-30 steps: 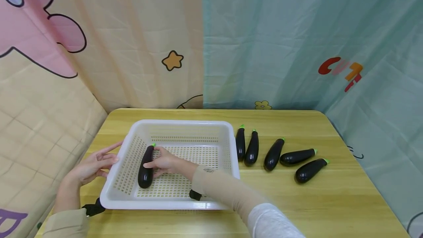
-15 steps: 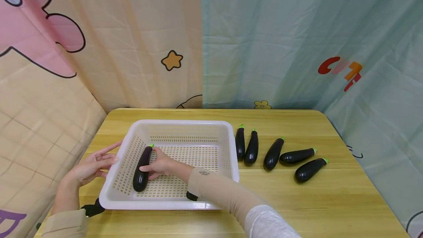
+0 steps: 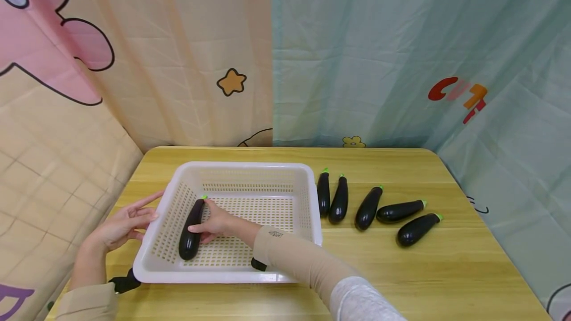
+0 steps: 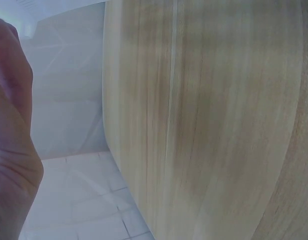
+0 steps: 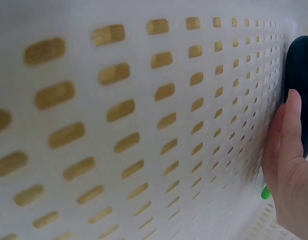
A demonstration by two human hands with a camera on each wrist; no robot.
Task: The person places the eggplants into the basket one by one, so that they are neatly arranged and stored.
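A dark purple eggplant (image 3: 191, 234) with a green stem lies at the left side inside a white perforated plastic basket (image 3: 250, 276). My right hand (image 3: 218, 222) reaches into the basket and grips the eggplant, thumb over its top and fingers along its right side. In the right wrist view the same eggplant (image 5: 301, 85) shows at the edge, with the hand (image 5: 289, 155) against it. My left hand (image 3: 127, 224) touches the basket's left rim with its fingers extended. The left wrist view catches only part of that hand (image 4: 11, 150), beside the table.
Several more eggplants (image 3: 368, 208) lie on the wooden table (image 3: 446, 281) to the right of the basket, the nearest close to its right wall. Printed curtains (image 3: 348, 63) stand behind the table and at both sides.
My right hand has shifted the eggplant slightly left, toward the basket's left wall, mostly in the first half second. My left hand has stayed at the rim.
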